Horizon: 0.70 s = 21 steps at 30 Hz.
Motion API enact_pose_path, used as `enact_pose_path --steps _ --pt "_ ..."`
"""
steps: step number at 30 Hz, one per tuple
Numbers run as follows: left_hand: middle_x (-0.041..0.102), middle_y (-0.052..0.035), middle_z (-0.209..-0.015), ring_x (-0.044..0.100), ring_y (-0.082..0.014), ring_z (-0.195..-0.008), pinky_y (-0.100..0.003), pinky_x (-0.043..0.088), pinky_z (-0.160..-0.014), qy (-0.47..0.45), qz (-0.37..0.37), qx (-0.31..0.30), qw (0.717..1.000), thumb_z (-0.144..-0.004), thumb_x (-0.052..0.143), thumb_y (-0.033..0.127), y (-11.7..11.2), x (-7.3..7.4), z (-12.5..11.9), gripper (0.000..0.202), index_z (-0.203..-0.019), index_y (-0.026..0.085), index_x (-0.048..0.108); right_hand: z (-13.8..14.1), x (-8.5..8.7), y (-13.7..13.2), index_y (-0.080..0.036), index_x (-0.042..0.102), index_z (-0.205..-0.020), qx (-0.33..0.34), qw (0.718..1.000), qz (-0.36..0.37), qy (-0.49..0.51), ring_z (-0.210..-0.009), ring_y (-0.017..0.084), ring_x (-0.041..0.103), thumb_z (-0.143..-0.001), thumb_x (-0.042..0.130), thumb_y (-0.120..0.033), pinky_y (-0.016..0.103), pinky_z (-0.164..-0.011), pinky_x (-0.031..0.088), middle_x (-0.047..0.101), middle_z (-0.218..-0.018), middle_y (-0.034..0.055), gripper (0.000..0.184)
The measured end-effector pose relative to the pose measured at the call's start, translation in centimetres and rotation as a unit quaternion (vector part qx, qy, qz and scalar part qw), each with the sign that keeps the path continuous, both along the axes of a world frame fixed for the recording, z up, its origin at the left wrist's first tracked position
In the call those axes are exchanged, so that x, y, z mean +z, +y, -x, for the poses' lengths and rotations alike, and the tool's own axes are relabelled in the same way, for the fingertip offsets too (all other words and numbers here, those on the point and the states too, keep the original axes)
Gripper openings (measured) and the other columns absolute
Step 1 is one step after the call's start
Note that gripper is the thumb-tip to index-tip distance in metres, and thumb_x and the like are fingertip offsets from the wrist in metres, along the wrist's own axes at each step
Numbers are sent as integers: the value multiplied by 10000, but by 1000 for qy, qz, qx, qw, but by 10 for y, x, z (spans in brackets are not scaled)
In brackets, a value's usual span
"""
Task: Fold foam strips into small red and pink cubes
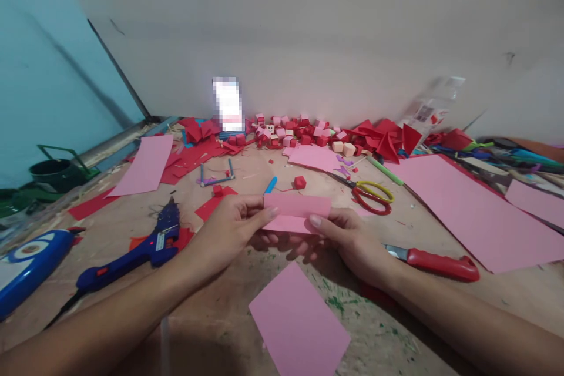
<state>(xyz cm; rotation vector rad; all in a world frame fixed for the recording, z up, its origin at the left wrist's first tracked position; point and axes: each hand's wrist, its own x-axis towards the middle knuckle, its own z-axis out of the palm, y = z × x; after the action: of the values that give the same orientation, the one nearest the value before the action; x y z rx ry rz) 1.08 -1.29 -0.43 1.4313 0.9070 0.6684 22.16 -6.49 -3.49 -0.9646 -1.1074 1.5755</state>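
Between both hands, just above the table, is a small piece of pink paper (297, 205) with a crease running across it. My left hand (249, 220) pinches its left end, thumb on top and fingers beneath. At the right end my right hand (341, 232) grips it the same way, thumb on the lower part. The fingertips under the paper are partly hidden. Below the hands lies a square of pink paper (299, 317). Just beyond the held paper are a blue pen-like stick (271, 184) and a small red paper cube (299, 182).
A blue glue gun (158, 247) lies left. Scissors (374, 197) and a red-handled knife (440, 264) lie right, near a large pink sheet (476, 211). Along the wall are a pile of small paper cubes (304, 132), a lit phone (228, 104) and a plastic bottle (434, 108).
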Motion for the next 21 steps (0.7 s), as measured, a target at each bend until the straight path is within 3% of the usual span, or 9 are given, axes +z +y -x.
enact_pose_path --steps 3,8,15,21 --pt "719 -24 -703 675 -137 -621 -200 531 -558 3 15 0 1000 -846 764 377 -2 0 -1 282 -960 120 758 3 4 -1 -134 831 -907 -50 999 -3 -1 -559 148 691 -811 849 -464 226 -553 558 762 -667 66 344" --pt "719 -13 -690 680 -158 -570 -230 549 -522 -31 45 28 998 -827 789 385 -5 -4 -3 458 -1197 132 693 3 4 -1 -131 836 -977 -45 999 2 -17 -567 166 709 -805 850 -456 246 -572 571 759 -650 69 369" --pt "722 1 -718 652 -111 -564 -181 543 -517 -56 62 25 996 -794 828 276 -7 -2 -5 285 -1045 150 775 4 5 -4 -159 841 -1047 -39 999 8 -8 -565 164 705 -806 849 -436 264 -588 567 772 -681 68 367" --pt "725 4 -732 644 -97 -558 -197 555 -557 -49 48 35 997 -878 732 272 -7 -5 -4 307 -1166 176 778 4 1 -3 -190 838 -1102 -58 998 -4 27 -603 189 730 -814 820 -304 310 -606 590 806 -764 77 310"
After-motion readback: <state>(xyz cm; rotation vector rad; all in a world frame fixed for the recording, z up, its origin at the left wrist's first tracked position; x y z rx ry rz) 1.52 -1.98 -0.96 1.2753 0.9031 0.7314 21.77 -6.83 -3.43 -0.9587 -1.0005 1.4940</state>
